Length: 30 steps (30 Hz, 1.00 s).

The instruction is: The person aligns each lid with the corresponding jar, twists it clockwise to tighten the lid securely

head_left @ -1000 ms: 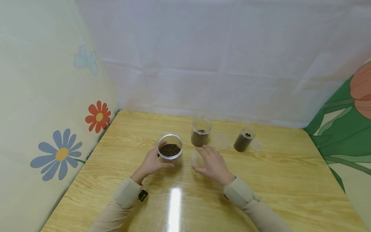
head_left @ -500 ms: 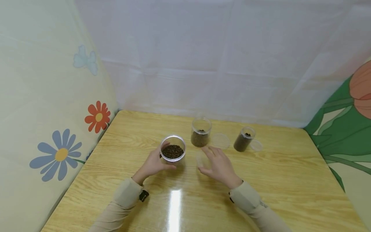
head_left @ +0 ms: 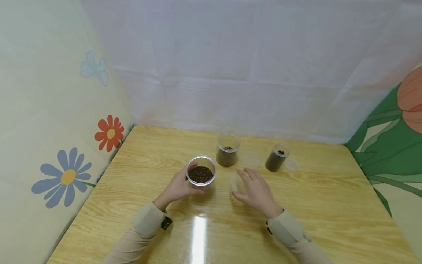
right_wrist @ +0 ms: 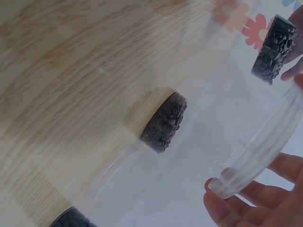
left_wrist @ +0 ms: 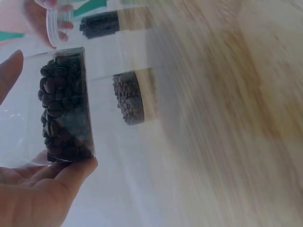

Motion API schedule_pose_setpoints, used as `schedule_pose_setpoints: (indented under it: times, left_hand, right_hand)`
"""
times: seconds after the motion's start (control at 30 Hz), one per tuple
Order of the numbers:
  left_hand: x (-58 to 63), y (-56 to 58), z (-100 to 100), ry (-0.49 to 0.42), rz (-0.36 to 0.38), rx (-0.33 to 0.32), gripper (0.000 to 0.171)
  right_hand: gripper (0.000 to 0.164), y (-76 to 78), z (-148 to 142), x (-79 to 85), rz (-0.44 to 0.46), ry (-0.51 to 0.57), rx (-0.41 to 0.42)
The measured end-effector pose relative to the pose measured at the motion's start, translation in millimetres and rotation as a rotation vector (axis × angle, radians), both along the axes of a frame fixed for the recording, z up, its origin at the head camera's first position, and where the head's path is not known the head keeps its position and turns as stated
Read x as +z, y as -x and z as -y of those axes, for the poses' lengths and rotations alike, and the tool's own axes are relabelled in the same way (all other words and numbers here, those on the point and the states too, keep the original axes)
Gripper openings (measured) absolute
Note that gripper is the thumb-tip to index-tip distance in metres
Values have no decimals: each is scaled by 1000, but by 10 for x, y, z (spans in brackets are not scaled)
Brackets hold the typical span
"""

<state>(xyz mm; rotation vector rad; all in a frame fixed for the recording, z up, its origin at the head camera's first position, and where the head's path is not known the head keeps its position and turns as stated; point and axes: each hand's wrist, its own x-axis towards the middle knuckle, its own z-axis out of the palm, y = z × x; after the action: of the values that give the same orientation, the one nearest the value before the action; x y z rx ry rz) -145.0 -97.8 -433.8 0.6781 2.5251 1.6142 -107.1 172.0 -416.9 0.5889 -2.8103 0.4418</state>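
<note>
My left hand grips a clear round jar from its left side, thumb at the near side. Dark coffee beans fill the lower part of the jar, which is uncovered and held just above the table. Right of it, my right hand holds a clear plastic lid by its edge, fingers and thumb at opposite sides. The lid is tilted on edge and apart from the jar; it shows only faintly in the head view.
Behind my hands stands a second uncovered jar of beans, with a clear lid lying beside it. Farther right are a narrower jar of dark beans and a small lid. A white cloth hangs behind the table.
My left hand has shifted the jar a little to the right and nearer. My right hand, with the lid, has also moved right. The other jars stay put.
</note>
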Motion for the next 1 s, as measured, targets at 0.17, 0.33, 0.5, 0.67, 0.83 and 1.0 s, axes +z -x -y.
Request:
schedule_pose_setpoints:
  times: [0.17, 0.33, 0.5, 0.67, 0.83, 1.0]
  left_hand:
    - [-9, 7, -33, -5, -15, -34, 95]
    - [-12, 22, -63, 37, -38, -60, 95]
    - [-19, 38, -107, 53, -37, -90, 94]
    - [-37, 36, -154, 45, -13, -113, 94]
    - [-67, 31, -190, 32, -4, -111, 95]
    - [-105, 31, -211, 26, 12, -119, 96]
  right_hand:
    - [72, -12, -35, -18, -5, -1, -3]
    - [71, -26, -57, -20, -15, -12, 0]
    - [71, -50, -87, -20, -19, -21, -9]
    - [71, -69, -130, -29, -44, -7, -17]
    - [70, -81, -165, -38, -60, 14, -17]
    - [70, -90, -196, -49, -41, 20, -27]
